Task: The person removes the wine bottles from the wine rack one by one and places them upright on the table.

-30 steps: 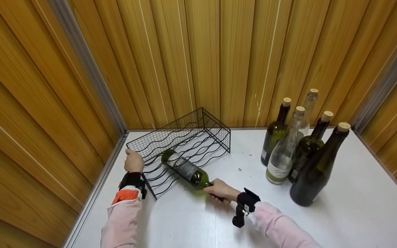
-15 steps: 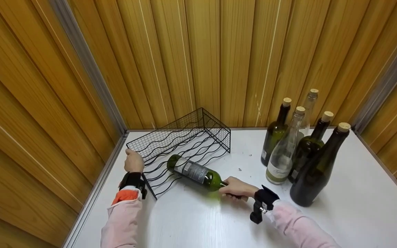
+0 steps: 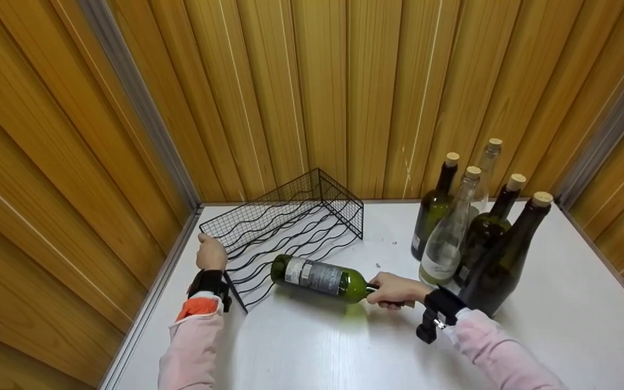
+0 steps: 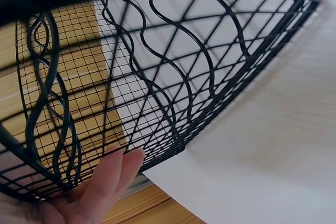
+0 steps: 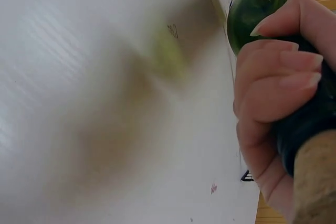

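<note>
A black wire wine rack (image 3: 344,208) with wavy bars and mesh sides stands at the back left of the table. At its left end, my left hand (image 3: 212,253) grips the rack's edge; in the left wrist view, fingertips (image 4: 131,163) lie against the mesh. My right hand (image 3: 396,291) holds a green wine bottle (image 3: 317,275) by its neck, the bottle lying nearly level with its base toward the rack's front bars. Whether the base touches those bars I cannot tell. In the right wrist view, fingers wrap the dark neck and a cork (image 5: 317,182) shows at its end.
Several corked bottles stand close together at the right: a clear bottle (image 3: 441,252) with a pale label, a tall dark bottle (image 3: 499,265) in front, others behind. A wood-panelled wall (image 3: 377,108) rises behind the white table (image 3: 301,352), with panels at both sides.
My right hand has moved right, drawing the green wine bottle away from the rack's bars and turning it closer to sideways. The left hand and the rack have stayed in place.
</note>
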The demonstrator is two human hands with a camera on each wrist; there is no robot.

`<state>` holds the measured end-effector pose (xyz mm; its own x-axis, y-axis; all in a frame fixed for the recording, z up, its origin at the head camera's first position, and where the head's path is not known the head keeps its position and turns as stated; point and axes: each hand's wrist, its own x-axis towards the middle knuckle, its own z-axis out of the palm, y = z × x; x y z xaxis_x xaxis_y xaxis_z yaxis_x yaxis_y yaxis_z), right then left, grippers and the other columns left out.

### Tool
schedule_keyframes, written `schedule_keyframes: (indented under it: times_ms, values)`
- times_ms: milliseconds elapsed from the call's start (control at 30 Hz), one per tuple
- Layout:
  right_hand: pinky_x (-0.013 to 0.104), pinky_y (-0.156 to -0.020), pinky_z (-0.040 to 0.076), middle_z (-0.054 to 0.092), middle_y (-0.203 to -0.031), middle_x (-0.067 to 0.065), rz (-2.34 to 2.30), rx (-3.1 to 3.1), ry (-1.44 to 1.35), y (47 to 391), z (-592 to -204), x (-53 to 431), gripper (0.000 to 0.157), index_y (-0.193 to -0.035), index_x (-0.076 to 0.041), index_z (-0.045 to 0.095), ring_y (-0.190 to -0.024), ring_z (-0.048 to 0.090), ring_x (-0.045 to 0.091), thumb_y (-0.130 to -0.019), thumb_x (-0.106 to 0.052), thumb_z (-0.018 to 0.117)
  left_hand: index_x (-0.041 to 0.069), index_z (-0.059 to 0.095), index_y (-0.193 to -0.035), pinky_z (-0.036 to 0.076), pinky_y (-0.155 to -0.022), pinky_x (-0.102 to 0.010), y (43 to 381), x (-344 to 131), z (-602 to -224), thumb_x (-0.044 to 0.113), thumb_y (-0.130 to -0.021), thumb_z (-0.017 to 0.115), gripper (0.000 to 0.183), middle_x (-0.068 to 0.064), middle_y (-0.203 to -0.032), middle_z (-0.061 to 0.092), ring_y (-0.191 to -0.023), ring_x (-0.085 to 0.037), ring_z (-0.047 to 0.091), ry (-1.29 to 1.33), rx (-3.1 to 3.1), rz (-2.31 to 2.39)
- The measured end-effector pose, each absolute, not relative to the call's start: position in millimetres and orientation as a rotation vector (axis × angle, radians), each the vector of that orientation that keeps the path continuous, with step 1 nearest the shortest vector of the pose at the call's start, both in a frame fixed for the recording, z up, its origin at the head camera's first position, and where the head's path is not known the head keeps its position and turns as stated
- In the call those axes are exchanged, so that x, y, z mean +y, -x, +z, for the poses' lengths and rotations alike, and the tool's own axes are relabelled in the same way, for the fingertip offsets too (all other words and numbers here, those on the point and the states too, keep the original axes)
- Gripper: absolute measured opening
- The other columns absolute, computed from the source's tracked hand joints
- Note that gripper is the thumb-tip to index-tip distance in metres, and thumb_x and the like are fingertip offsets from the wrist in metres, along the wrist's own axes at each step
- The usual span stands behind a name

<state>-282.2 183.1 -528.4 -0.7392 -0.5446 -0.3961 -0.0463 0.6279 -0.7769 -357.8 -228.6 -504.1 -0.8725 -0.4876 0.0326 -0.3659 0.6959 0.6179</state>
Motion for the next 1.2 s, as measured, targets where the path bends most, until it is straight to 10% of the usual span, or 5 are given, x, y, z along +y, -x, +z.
schedule_keyframes:
  times_ms: [1200]
  values:
    - [0.021,-0.049,0.033,0.044,-0.064,-0.006,-0.520,2.591,0.622,274.7,-429.7,225.9,0.007,-0.080,-0.006,0.062,-0.051,0.040,0.007,-0.078,-0.012,0.065,-0.014,0.031,-0.121,0.055,-0.073,-0.056,353.3,-228.3,-503.5,-0.001,-0.098,0.031,0.027,-0.039,-0.096,0.067,-0.089,-0.051,0.068,-0.638,-2.700,-0.875]
